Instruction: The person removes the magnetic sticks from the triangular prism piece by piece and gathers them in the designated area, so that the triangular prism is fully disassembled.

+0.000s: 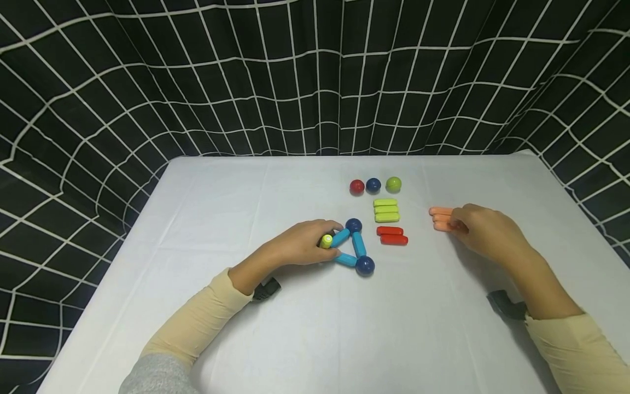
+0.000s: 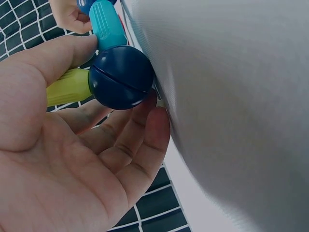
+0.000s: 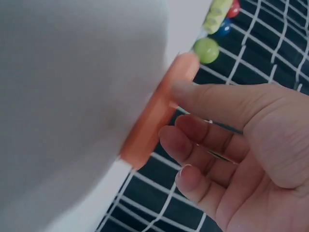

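My left hand (image 1: 306, 242) holds one corner of a triangle of light-blue sticks (image 1: 359, 244) and dark blue balls (image 1: 365, 266). In the left wrist view its fingers curl round the corner's dark blue ball (image 2: 121, 77). From that ball a lime stick (image 1: 326, 241) points upward. Another light-blue stick (image 2: 107, 26) joins the same ball, near my thumb. Over on the right, my right hand (image 1: 487, 232) is at the right end of a group of orange sticks (image 1: 442, 218). Its thumb presses an orange stick (image 3: 149, 123) in a pinch; the index finger is mostly hidden.
Between the hands lie lime sticks (image 1: 386, 210) in a stack and two red sticks (image 1: 394, 239). Behind them stand a red ball (image 1: 356, 187), a blue ball (image 1: 373, 185) and a green ball (image 1: 394, 184). Black gridded cloth (image 1: 295, 76) surrounds the white table (image 1: 344, 334).
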Motion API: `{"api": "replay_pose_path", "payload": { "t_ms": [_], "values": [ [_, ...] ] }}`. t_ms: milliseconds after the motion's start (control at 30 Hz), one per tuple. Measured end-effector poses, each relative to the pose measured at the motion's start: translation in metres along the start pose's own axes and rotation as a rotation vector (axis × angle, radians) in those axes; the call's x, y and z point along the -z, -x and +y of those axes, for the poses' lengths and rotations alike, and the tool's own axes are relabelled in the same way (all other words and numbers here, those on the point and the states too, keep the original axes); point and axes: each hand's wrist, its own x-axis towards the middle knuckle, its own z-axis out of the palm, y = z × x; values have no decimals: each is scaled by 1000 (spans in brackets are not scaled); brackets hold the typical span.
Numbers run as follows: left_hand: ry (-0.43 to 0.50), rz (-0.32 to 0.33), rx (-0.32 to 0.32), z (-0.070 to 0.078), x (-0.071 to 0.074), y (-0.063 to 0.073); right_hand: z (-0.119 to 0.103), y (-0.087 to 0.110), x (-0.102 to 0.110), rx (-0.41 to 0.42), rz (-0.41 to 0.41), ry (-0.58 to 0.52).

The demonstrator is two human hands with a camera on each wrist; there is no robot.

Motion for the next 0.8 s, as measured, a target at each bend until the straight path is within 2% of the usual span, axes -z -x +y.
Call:
{"api": "replay_pose_path", "payload": {
  "t_ms": [200,467,667,800],
  "values": [
    [10,-4,7,1,1,1,-30,-6,5,88,31,-33],
    [-8,-17,44,-3,2,3,-92,-30,7,240,-19,-104],
    [-8,-42,7,-6,3,2,-138,-43,9,373,-40,-214],
    [33,-74,-51,-11,4,-1,-160,-51,11,488,-30,-274]
  ]
}}
